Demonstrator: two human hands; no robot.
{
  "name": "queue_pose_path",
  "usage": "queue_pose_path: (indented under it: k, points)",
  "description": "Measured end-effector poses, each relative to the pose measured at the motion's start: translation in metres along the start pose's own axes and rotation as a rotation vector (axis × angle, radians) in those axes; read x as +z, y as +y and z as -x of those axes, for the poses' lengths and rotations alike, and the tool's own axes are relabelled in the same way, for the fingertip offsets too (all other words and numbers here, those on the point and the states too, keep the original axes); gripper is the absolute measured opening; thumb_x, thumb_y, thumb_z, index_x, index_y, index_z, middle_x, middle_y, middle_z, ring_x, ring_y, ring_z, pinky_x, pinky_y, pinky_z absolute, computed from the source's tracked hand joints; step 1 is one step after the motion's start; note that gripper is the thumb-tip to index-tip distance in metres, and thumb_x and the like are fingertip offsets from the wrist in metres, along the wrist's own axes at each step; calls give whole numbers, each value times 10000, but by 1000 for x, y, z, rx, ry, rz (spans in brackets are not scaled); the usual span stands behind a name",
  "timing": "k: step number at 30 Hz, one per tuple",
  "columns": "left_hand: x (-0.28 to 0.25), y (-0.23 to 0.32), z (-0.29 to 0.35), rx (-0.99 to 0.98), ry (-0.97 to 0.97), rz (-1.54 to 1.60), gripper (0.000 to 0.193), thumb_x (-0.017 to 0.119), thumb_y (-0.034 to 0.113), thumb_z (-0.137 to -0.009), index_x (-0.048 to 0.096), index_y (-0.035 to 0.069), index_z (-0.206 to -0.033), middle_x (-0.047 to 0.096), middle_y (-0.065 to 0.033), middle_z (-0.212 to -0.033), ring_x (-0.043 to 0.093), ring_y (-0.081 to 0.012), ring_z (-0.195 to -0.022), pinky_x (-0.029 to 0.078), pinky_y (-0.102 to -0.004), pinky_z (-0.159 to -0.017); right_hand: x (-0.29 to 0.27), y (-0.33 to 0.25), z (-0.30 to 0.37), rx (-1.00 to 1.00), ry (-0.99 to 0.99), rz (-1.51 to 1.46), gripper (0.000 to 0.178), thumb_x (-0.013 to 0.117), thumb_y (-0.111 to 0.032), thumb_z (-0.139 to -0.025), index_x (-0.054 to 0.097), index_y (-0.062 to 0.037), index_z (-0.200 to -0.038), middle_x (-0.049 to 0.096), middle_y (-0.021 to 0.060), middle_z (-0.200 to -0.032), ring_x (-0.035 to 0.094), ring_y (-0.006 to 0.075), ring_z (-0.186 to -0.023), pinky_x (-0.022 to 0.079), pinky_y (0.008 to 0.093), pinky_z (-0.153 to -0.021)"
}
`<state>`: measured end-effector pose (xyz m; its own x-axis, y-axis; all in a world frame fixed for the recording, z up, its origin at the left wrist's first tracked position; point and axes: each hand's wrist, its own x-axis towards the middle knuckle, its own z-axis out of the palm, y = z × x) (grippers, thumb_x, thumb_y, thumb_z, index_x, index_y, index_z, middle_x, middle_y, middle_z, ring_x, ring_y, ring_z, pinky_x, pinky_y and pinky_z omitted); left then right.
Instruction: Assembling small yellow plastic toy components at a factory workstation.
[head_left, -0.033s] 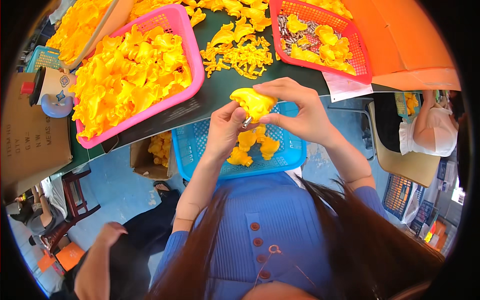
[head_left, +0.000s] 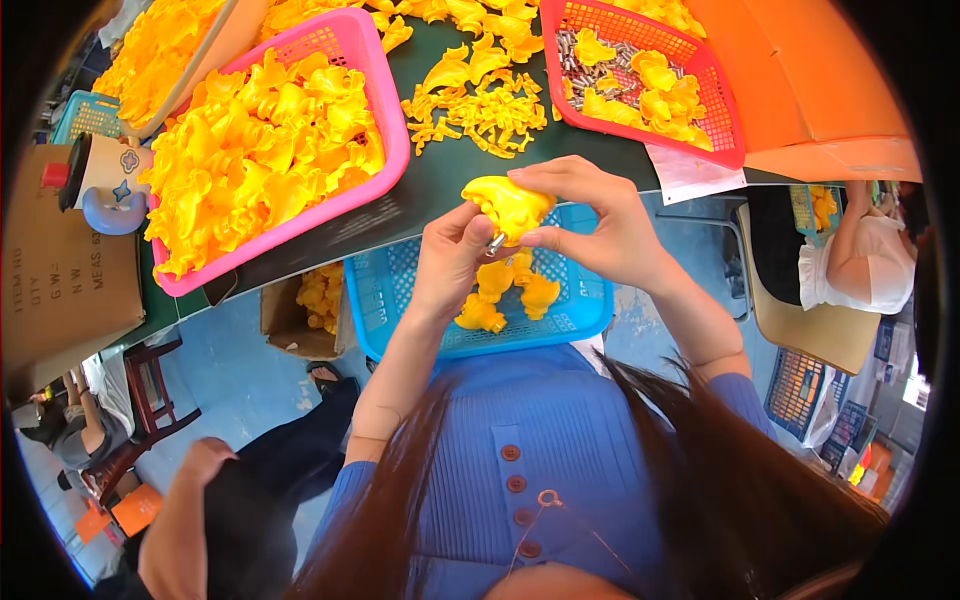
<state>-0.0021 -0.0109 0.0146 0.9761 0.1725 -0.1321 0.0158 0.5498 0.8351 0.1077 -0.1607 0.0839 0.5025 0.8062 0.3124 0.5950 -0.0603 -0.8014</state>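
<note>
Both of my hands are closed around one yellow moulded plastic piece, held above a blue basket. My left hand pinches its lower left side, where a small shiny metal cylinder sticks out beside the thumb. Whether that cylinder sits in the piece or only against it, I cannot tell. With fingers over the top and thumb below, my right hand grips the piece's right side. In the blue basket lie several similar yellow pieces.
On the dark green table stands a pink basket heaped with yellow pieces. Yellow scraps lie beside it. A red basket holds metal cylinders and yellow pieces. An orange box stands right; a mug left. A co-worker's arm is at lower left.
The co-worker's arm at the lower left has shifted slightly to the left. My hands and the yellow piece are practically unmoved.
</note>
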Motion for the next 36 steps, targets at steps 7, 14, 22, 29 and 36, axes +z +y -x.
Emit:
queue_pose_path:
  k: [7,14,22,29,36]
  points:
    - [0,0,-1,-10,-9,6,539,584,449,-823,556,-12,-1103,614,-68,-1015,615,-150,-915,517,-307,-817,2,0,0,33,-3,-23,469,749,-72,-648,610,-18,-1093,630,113,-1042,582,222,-980,451,321,-850]
    - [0,2,-2,-12,-5,2,544,587,450,-821,557,-2,-1122,608,-61,-1035,605,-143,-932,519,-303,-817,2,1,-1,59,-21,-49,460,742,-61,-659,611,-23,-1098,617,114,-1055,576,212,-996,446,307,-865]
    - [-2,2,-2,-14,-5,-35,524,594,435,-823,565,14,-1132,606,-52,-1035,601,-141,-935,528,-297,-804,2,0,-2,135,-53,-109,449,734,-56,-679,609,-26,-1109,607,106,-1048,567,193,-1002,435,296,-878]
    - [0,5,-1,13,14,-41,522,594,430,-822,573,-1,-1117,609,-54,-1015,602,-143,-931,535,-300,-794,7,0,-1,129,-39,-108,447,733,-65,-685,606,-26,-1111,603,106,-1032,565,192,-987,430,295,-873]
    - [-8,-9,-4,37,19,8,520,590,450,-818,585,-16,-1049,615,-65,-982,611,-139,-897,540,-278,-727,19,1,0,33,-5,41,523,740,-104,-684,564,-41,-1172,563,119,-1055,546,228,-969,434,322,-847]
